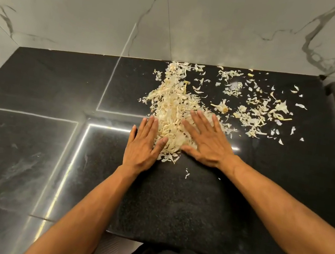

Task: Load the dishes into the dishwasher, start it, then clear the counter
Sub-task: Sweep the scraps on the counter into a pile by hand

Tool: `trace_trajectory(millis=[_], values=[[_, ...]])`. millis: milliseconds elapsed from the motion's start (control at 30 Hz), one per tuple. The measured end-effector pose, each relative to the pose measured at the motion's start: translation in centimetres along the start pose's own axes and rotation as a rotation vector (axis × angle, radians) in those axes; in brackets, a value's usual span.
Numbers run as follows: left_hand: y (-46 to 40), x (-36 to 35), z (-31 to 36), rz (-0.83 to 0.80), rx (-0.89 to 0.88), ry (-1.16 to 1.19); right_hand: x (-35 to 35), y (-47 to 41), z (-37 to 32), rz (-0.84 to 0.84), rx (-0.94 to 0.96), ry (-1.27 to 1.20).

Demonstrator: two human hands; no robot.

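I see no writing anywhere. Two hands flat, fingers straight, holding nothing: left hand (143, 145) at 9 o'clock of peel pile (172, 110), right hand (206, 140) at 3. More peels (254, 110) scattered at 2 on counter (182, 206).

Surface (182, 206): black, fine pale speckle, glossy with white light streaks. Peel scraps (173, 114): cream-white with tan bits, dense pile at centre, thinner scatter toward 2 o'clock. Wall (200, 22) at 12 o'clock: pale grey-white marble pattern, dark grey veins.
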State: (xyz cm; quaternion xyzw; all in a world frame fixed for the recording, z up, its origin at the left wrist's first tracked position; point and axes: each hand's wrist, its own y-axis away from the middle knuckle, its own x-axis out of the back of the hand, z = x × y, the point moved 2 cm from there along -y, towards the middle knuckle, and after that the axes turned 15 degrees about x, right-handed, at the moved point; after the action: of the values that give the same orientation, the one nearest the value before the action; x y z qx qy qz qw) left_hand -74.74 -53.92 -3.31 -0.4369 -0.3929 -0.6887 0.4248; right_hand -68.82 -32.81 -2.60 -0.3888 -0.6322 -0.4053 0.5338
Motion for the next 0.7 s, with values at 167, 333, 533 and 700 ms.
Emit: trace_trajectory(millis=[167,333,533,700], values=[[0.2,0.0,-0.2,0.054,0.012,0.112,1.5,0.9,-0.4,0.056,0.062,-0.010],[0.3,0.1,-0.4,0.094,0.039,0.199,-0.9,3.7,-5.2,0.005,0.454,0.027],[0.3,0.0,-0.3,0.099,0.034,0.170,-0.9,2.6,-3.0,-0.038,0.225,0.013],[0.6,0.1,-0.5,0.123,0.053,0.235,-0.1,1.3,0.1,-0.004,-0.019,0.003]])
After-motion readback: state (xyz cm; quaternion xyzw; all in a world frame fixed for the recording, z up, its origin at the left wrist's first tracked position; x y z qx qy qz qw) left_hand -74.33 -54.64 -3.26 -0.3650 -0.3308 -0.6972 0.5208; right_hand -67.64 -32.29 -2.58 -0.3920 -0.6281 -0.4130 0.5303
